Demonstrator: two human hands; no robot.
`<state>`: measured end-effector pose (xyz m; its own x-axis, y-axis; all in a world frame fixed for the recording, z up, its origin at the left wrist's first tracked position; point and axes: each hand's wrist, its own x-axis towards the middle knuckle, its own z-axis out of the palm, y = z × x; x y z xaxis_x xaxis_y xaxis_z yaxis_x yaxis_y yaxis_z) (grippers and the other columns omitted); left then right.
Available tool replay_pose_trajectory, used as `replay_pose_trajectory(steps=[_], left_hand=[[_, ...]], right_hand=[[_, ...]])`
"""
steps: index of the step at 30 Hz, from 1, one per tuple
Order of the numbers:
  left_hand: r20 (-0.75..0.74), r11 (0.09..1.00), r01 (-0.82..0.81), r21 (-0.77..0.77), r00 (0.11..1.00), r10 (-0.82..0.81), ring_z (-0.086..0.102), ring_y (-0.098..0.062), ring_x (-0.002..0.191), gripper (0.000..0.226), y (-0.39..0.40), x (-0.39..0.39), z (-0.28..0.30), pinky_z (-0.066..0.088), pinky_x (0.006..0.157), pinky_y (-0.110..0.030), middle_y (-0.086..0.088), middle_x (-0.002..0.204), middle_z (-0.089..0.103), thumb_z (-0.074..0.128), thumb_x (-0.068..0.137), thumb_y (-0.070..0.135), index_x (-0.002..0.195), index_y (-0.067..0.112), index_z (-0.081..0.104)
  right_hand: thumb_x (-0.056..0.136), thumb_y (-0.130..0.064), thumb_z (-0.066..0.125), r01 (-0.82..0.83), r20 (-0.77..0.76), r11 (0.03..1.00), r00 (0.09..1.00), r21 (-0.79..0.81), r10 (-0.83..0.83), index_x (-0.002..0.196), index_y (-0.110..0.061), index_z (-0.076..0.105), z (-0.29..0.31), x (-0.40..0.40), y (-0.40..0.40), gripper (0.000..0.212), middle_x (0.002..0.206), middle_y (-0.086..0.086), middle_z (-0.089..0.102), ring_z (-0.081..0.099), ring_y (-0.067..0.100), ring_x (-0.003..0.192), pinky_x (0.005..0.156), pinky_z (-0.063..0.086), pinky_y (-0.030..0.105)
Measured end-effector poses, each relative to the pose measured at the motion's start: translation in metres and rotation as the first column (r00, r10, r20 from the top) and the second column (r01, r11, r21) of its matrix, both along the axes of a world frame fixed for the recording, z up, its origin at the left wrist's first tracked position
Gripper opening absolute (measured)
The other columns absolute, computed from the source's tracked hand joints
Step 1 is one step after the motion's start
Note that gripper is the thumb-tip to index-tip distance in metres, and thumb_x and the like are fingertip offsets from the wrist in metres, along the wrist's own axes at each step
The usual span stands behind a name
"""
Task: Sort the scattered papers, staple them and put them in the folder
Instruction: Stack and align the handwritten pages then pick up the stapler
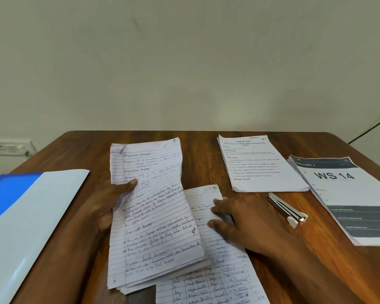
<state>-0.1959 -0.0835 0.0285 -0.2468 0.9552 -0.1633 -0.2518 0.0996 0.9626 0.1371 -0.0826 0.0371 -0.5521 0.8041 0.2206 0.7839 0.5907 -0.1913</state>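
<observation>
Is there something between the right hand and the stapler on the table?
Nothing visible. The right hand rests on the loose sheet, and the stapler lies to its right on bare table. The printed sheets lie beyond the stapler, not in the path.

The left hand (110,207) is closed on the left edge of the stack of handwritten sheets (149,216), thumb on top, fingers hidden beneath, forearm running down and left. Just right of that stack, the right hand (239,222) lies palm down, fingers spread and pointing left, its forearm stretching toward the lower right.
</observation>
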Motion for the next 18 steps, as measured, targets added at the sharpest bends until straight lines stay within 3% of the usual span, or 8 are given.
replay_pose_trajectory(steps=[4,7,11,14,18], left_hand=[[0.01,1.0,-0.006,0.0,1.0,0.006,0.08,-0.016,0.073,0.022,-0.001,0.002,0.002,0.062,0.055,-0.027,-0.005,0.093,0.081,0.057,0.101,-0.004,0.11,0.012,0.069],[0.011,1.0,-0.002,0.007,1.0,0.001,0.079,-0.014,0.069,0.022,-0.004,0.007,0.004,0.061,0.052,-0.026,-0.002,0.087,0.082,0.054,0.102,-0.005,0.108,0.012,0.067],[-0.018,1.0,0.004,0.024,1.0,-0.003,0.076,-0.006,0.061,0.02,-0.006,0.014,0.006,0.057,0.048,-0.019,0.007,0.071,0.079,0.052,0.103,-0.005,0.104,0.011,0.064],[-0.003,0.999,0.03,0.027,1.0,-0.03,0.076,-0.006,0.061,0.022,-0.007,0.016,0.007,0.057,0.049,-0.019,0.006,0.077,0.081,0.052,0.103,-0.006,0.102,0.012,0.064],[0.018,0.998,0.051,0.024,0.999,-0.051,0.077,-0.007,0.065,0.024,-0.006,0.019,0.004,0.058,0.051,-0.02,0.006,0.078,0.081,0.051,0.103,-0.008,0.103,0.012,0.066]], right_hand=[[0.09,-0.068,0.061,0.004,-0.014,1.0,1.0,-0.006,-0.004,0.122,-0.031,0.074,-0.002,-0.001,0.001,0.051,0.126,-0.015,0.073,0.07,0.003,0.094,0.087,0.055,0.028],[0.089,-0.068,0.062,0.025,-0.024,1.0,0.999,0.011,-0.025,0.115,-0.028,0.075,-0.007,0.0,0.003,0.05,0.117,-0.013,0.075,0.068,0.003,0.091,0.081,0.057,0.029],[0.082,-0.073,0.067,0.15,-0.144,0.988,0.978,-0.027,-0.153,0.13,-0.033,0.062,-0.015,-0.002,0.003,0.062,0.118,-0.013,0.063,0.053,0.004,0.104,0.078,0.042,0.016],[0.071,-0.077,0.074,0.238,-0.2,0.964,0.945,-0.115,-0.257,0.131,-0.038,0.056,-0.015,-0.002,0.003,0.074,0.115,-0.011,0.061,0.054,0.003,0.1,0.073,0.046,0.019],[0.066,-0.065,0.087,0.276,-0.242,0.941,0.916,-0.194,-0.319,0.133,-0.035,0.053,-0.012,-0.003,-0.001,0.081,0.098,-0.018,0.065,0.061,0.0,0.087,0.07,0.054,0.025]])
